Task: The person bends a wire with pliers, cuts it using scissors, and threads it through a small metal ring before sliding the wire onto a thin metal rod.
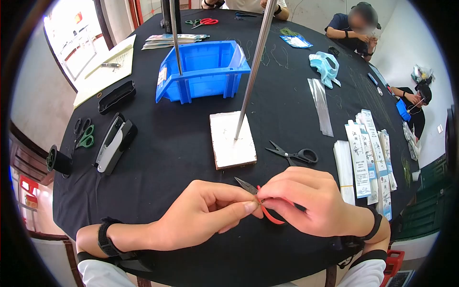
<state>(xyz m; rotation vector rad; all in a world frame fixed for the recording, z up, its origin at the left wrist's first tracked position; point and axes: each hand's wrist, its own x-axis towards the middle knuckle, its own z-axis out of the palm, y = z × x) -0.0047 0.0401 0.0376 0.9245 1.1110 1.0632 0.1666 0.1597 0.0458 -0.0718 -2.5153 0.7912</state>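
Observation:
My left hand (210, 210) and my right hand (306, 201) meet near the table's front edge, thumbs and forefingers pinched together. Whatever sits between the fingertips is too small to make out. Behind and below the fingers are pliers (246, 185) with pointed dark jaws and red handles, partly covered by my right hand. Just beyond my right hand lie black scissors (292, 155), blades pointing left. Farther off stands a white block (227, 141) with a metal rod (251, 83) rising from it.
A blue bin (205, 86) stands behind the block. On the left are a stapler (114, 143), green-handled scissors (86, 136) and a black spool (58, 160). Printed packets (361, 153) and a clear plastic strip (320, 107) lie right. Other people (356, 28) sit around the table.

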